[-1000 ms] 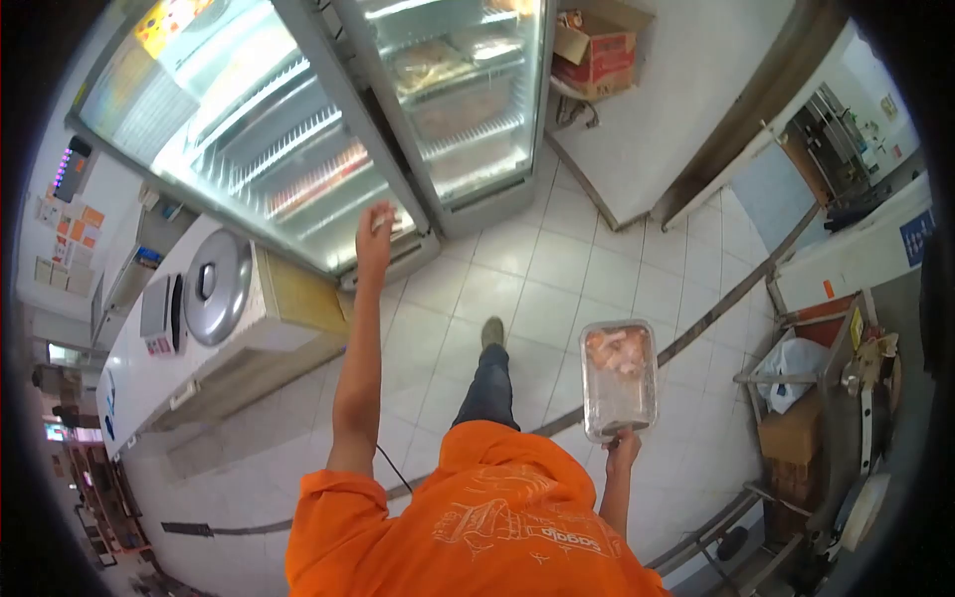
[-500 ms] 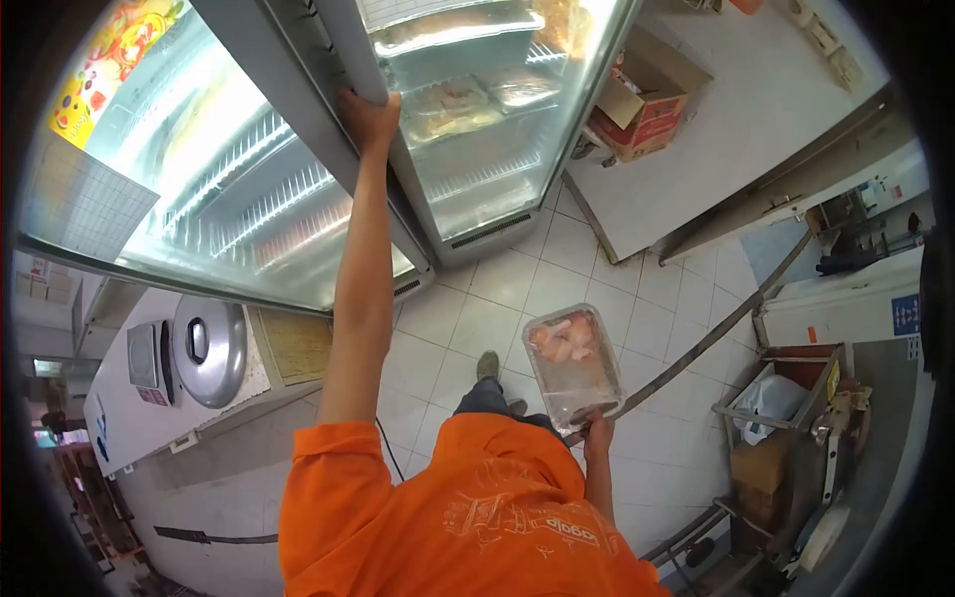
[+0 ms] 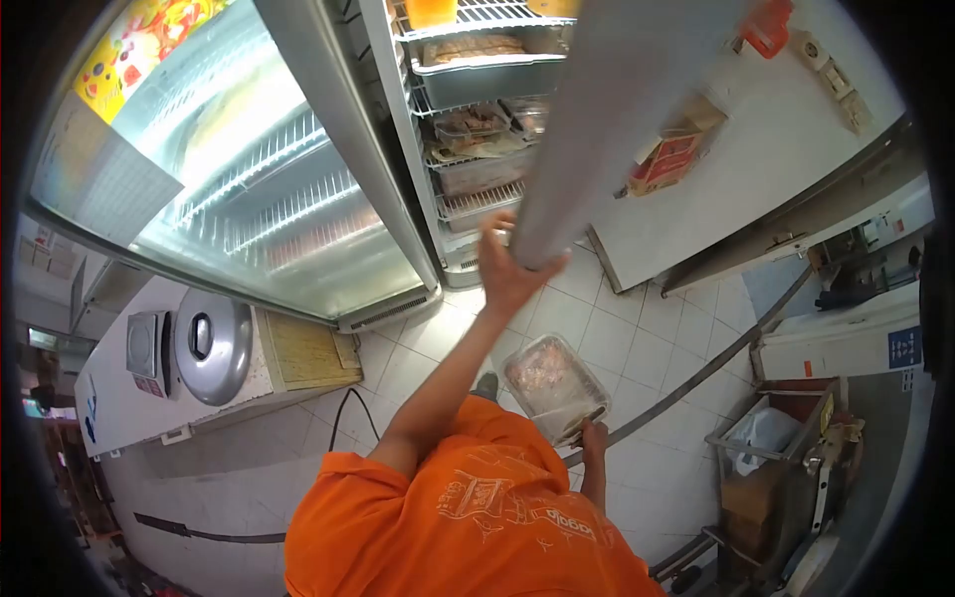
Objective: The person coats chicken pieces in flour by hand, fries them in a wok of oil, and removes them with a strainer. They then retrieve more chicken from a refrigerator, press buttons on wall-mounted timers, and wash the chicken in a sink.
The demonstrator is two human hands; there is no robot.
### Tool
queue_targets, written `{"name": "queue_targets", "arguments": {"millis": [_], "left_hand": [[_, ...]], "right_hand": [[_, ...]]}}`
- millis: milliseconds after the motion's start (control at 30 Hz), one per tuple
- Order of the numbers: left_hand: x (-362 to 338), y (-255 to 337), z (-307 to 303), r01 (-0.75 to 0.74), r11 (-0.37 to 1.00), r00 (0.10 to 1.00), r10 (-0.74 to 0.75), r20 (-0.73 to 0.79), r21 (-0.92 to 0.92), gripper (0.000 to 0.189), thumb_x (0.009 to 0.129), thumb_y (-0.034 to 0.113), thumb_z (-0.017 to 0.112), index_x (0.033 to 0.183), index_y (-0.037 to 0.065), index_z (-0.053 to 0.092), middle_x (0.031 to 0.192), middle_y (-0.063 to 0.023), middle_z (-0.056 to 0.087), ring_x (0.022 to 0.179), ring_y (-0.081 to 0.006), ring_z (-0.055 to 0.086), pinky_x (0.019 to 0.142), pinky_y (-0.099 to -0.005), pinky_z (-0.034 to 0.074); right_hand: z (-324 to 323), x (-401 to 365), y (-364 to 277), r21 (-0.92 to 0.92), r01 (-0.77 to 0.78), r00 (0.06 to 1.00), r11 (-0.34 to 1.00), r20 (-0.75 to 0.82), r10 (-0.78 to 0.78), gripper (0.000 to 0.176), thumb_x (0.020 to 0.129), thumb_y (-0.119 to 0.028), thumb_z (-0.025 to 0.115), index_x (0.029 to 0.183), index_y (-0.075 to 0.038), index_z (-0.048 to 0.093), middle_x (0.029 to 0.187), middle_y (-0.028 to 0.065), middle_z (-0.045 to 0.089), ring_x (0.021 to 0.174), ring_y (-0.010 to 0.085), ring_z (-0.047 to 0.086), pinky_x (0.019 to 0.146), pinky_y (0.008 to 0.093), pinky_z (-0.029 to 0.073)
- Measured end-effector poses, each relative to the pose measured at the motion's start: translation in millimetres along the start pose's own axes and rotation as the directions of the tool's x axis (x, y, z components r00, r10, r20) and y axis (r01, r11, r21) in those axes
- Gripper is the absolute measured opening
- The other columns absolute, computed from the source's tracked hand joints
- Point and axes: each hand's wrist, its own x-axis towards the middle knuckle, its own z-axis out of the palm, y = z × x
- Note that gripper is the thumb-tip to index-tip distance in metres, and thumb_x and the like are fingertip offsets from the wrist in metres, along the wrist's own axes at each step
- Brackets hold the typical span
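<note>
The left hand (image 3: 509, 282) spreads wide against an open fridge door (image 3: 597, 119) — shelves (image 3: 483, 201) exposed beyond it — while the right hand (image 3: 595, 439) clamps a tray (image 3: 553, 383).

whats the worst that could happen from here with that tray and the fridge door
The tray could tip or slip: the right hand grips only its near end, and the food looks bunched toward the far end. The open fridge door might swing and knock or pinch the left hand, which is at its edge.
</note>
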Motion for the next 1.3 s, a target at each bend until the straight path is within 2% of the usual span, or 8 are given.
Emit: {"name": "queue_targets", "arguments": {"millis": [367, 567, 667, 733, 800, 1100, 1200, 1300], "left_hand": [[-71, 120, 107, 0.159, 0.941, 0.932, -0.043, 0.36, -0.298, 0.05, 0.049, 0.015, 0.074, 0.088, 0.006, 0.045, 0.082, -0.01, 0.044, 0.074, -0.0291, 0.049, 0.06, -0.038, 0.042], [-71, 125, 92, 0.196, 0.903, 0.879, 0.011, 0.477, -0.382, 0.042, 0.062, 0.011, 0.067, 0.097, 0.005, 0.045, 0.09, -0.0107, 0.046, 0.077, -0.0272, 0.051, 0.063, -0.0358, 0.043], [-70, 87, 38, 0.335, 0.802, 0.784, 0.054, 0.619, -0.494, 0.036, 0.071, 0.01, 0.063, 0.104, 0.005, 0.048, 0.095, -0.0098, 0.05, 0.082, -0.0214, 0.053, 0.068, -0.0304, 0.044], [-61, 42, -4, 0.4, 0.771, 0.718, 0.072, 0.692, -0.495, 0.031, 0.074, 0.009, 0.062, 0.102, 0.005, 0.051, 0.094, -0.0081, 0.053, 0.081, -0.0167, 0.054, 0.067, -0.0277, 0.044], [-50, -4, -42, 0.451, 0.806, 0.686, -0.037, 0.727, -0.384, 0.027, 0.074, 0.008, 0.062, 0.099, 0.005, 0.053, 0.092, -0.007, 0.055, 0.073, -0.0141, 0.055, 0.063, -0.026, 0.043], [-4, -107, -91, 0.433, 0.9, 0.792, -0.361, 0.492, -0.037, 0.023, 0.074, -0.003, 0.054, 0.096, 0.003, 0.053, 0.087, -0.0055, 0.056, 0.068, -0.0112, 0.055, 0.059, -0.0232, 0.043], [-3, -102, -83, 0.446, 0.895, 0.777, -0.373, 0.507, -0.025, 0.022, 0.074, -0.004, 0.054, 0.095, 0.002, 0.053, 0.087, -0.0052, 0.056, 0.069, -0.0111, 0.055, 0.06, -0.0224, 0.043], [-18, -100, -70, 0.507, 0.861, 0.732, -0.408, 0.546, -0.037, 0.02, 0.074, -0.003, 0.054, 0.093, 0.002, 0.053, 0.087, -0.0054, 0.056, 0.07, -0.0106, 0.055, 0.06, -0.022, 0.043]], "right_hand": [[32, -15, 34, 0.141, -0.054, 0.998, 0.989, 0.022, 0.051, 0.027, 0.073, -0.021, 0.054, 0.076, 0.006, 0.053, 0.06, 0.0128, 0.055, 0.043, 0.0203, 0.053, 0.035, 0.0306, 0.042], [82, 12, -17, 0.37, 0.153, 0.944, 0.916, 0.22, -0.246, 0.031, 0.08, -0.029, 0.058, 0.077, 0.002, 0.054, 0.064, 0.0085, 0.056, 0.043, 0.0158, 0.05, 0.036, 0.0248, 0.04], [123, 80, -22, 0.769, 0.251, 0.957, 0.587, -0.105, -0.272, 0.032, 0.083, -0.031, 0.056, 0.077, 0.0, 0.053, 0.066, 0.0071, 0.055, 0.045, 0.015, 0.05, 0.037, 0.024, 0.038], [152, 63, -125, 0.686, 0.533, 0.737, 0.495, -0.088, -0.671, 0.024, 0.084, -0.024, 0.053, 0.078, -0.001, 0.051, 0.066, 0.0065, 0.054, 0.047, 0.0147, 0.05, 0.038, 0.0254, 0.037], [169, 71, -232, 0.319, 0.235, 0.964, 0.918, 0.048, -0.263, 0.019, 0.083, -0.018, 0.05, 0.077, 0.0, 0.051, 0.065, 0.0051, 0.052, 0.047, 0.0144, 0.049, 0.037, 0.027, 0.037], [293, 251, -473, 0.503, 0.324, 0.922, 0.801, 0.02, -0.386, 0.029, 0.078, -0.015, 0.054, 0.098, 0.006, 0.049, 0.071, 0.0111, 0.057, 0.054, 0.0154, 0.054, 0.044, 0.027, 0.047], [289, 247, -467, 0.513, 0.52, 0.831, 0.683, -0.121, -0.542, 0.053, 0.082, -0.013, 0.054, 0.126, -0.004, 0.024, 0.082, 0.0084, 0.057, 0.07, 0.0129, 0.055, 0.059, 0.0267, 0.049], [246, 235, -362, 0.58, 0.454, 0.729, 0.676, 0.195, -0.656, 0.026, 0.084, -0.012, 0.049, 0.109, -0.005, 0.046, 0.073, 0.0039, 0.056, 0.061, 0.0121, 0.054, 0.052, 0.0249, 0.046]]}}
